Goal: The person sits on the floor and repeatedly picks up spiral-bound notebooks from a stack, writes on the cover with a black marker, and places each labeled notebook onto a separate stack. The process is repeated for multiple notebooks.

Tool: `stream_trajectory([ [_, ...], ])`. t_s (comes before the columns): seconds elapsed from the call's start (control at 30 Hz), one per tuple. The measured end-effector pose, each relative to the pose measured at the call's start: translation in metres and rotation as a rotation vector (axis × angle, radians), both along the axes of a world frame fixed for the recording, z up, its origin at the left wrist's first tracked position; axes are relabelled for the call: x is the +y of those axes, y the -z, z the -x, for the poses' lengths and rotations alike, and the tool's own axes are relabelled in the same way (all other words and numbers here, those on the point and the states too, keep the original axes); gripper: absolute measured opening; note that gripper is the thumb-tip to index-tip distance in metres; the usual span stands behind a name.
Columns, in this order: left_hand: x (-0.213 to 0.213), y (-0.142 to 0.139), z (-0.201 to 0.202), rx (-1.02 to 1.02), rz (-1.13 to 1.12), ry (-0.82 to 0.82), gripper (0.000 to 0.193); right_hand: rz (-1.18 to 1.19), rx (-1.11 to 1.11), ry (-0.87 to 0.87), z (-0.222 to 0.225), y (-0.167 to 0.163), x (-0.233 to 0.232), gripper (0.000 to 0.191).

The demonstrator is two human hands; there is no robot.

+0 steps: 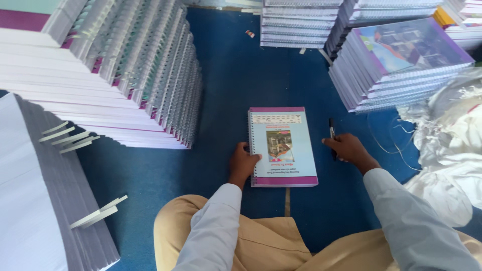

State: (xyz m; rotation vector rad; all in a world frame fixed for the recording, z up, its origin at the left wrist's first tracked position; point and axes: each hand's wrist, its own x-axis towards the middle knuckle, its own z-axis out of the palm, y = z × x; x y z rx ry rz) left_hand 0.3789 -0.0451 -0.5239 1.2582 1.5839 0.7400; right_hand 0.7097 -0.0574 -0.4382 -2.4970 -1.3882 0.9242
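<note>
1. A spiral-bound notebook lies flat on the blue floor, long axis running near to far, coil on the left.
2. The left hand curls loosely onto its near-left corner, holding nothing else.
3. The right hand rests just right of it, closed on a black pen.

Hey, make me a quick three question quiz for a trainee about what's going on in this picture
1. True or false: the left hand rests on the spiral-bound edge of the booklet.
2. What is the right hand touching: A a black pen, B scissors, C a stapler?
3. What colour is the floor under the booklet?

Key: 1 true. 2 A. 3 blue.
</note>
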Motion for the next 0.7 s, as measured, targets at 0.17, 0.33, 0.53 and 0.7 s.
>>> stream_trajectory([
  [0.17, -0.004, -0.005, -0.002, -0.026, -0.015, 0.004, 0.071, 0.063, -0.083, -0.08, -0.026, 0.005, -0.02, 0.057],
  [0.33, -0.006, -0.015, -0.004, -0.018, 0.012, 0.013, 0.071, 0.131, -0.144, -0.119, -0.034, 0.008, -0.026, 0.058],
  [0.53, -0.006, -0.021, -0.004, -0.046, 0.038, 0.022, 0.072, 0.165, -0.193, -0.037, -0.03, 0.004, -0.028, 0.054],
  [0.7, -0.004, -0.018, -0.005, -0.091, 0.036, 0.014, 0.07, 0.148, -0.284, -0.026, -0.023, -0.007, -0.029, 0.056],
])
